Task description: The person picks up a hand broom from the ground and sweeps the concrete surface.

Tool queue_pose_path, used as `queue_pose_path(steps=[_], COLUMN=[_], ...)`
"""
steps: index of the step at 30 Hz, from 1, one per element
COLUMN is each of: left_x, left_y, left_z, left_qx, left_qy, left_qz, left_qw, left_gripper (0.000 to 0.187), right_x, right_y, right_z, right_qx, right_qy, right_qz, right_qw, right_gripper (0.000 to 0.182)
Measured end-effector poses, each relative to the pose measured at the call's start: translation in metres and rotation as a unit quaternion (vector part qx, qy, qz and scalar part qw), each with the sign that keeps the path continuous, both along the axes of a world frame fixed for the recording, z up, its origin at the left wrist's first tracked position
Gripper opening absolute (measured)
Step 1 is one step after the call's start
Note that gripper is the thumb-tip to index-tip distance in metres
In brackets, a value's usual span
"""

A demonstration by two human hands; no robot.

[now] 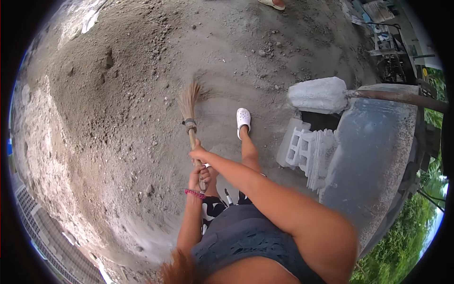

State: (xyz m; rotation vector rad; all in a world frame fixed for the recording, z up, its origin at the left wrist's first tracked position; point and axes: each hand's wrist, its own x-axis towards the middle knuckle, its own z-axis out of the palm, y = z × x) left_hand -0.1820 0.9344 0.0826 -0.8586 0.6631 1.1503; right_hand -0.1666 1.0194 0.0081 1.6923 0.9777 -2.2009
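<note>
A broom (191, 99) made of thin tan bristles, bound with a dark band, has its bristle end spread on the dusty ground ahead of me. My right hand (199, 154) grips the wooden handle partway down, its arm reaching across from the right. Closer to my body, my left hand (199, 177), with a pink bracelet at the wrist, is wrapped around the handle near its end. Just right of the bristles, my foot in a white clog (243, 118) stands on the swept-looking dirt.
A large mound of grey sand and gravel (99, 80) spreads to the left. On the right are hollow concrete blocks (302, 146), a metal slab (369, 146) and a pole ending in a concrete lump (318, 94). Another person's foot (273, 4) shows at the top.
</note>
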Motion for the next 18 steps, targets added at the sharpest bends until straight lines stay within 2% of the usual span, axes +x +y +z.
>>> queue_pose_path(steps=[3,5,6,8,10,12,14,16,18], left_x=[0.008,0.039,0.062,0.110,0.154,0.184,0.200,0.202,0.201], left_y=[0.057,0.109,0.132,0.161,0.178,0.202,0.231,0.260,0.287], left_z=[0.024,0.029,0.032,0.038,0.031,0.033,0.040,0.021,0.006], left_qx=[-0.010,-0.059,-0.082,-0.064,0.015,0.032,0.033,0.085,0.124], left_qy=[0.050,0.142,0.187,0.191,0.125,0.082,0.050,-0.077,-0.196], left_qz=[0.066,0.050,0.046,0.029,-0.034,-0.160,-0.269,-0.309,-0.349], left_qw=[0.996,0.987,0.978,0.979,0.991,0.983,0.961,0.944,0.908], left_gripper=[0.016,0.017,0.018,0.017,0.017,0.017,0.012,0.009,0.009], right_x=[-0.010,0.003,0.019,0.070,0.129,0.184,0.230,0.262,0.283], right_y=[0.042,0.093,0.115,0.151,0.182,0.207,0.229,0.251,0.260], right_z=[0.015,0.036,0.047,0.069,0.082,0.074,0.063,0.061,0.047], right_qx=[-0.049,-0.086,-0.070,-0.046,-0.014,0.038,0.101,0.120,0.106], right_qy=[0.119,0.225,0.228,0.232,0.188,0.108,0.050,-0.064,-0.123], right_qz=[0.102,0.157,0.156,0.152,0.040,-0.057,-0.208,-0.292,-0.338], right_qw=[0.986,0.958,0.959,0.960,0.981,0.992,0.972,0.947,0.927], right_gripper=[0.071,0.072,0.072,0.073,0.073,0.071,0.073,0.077,0.077])
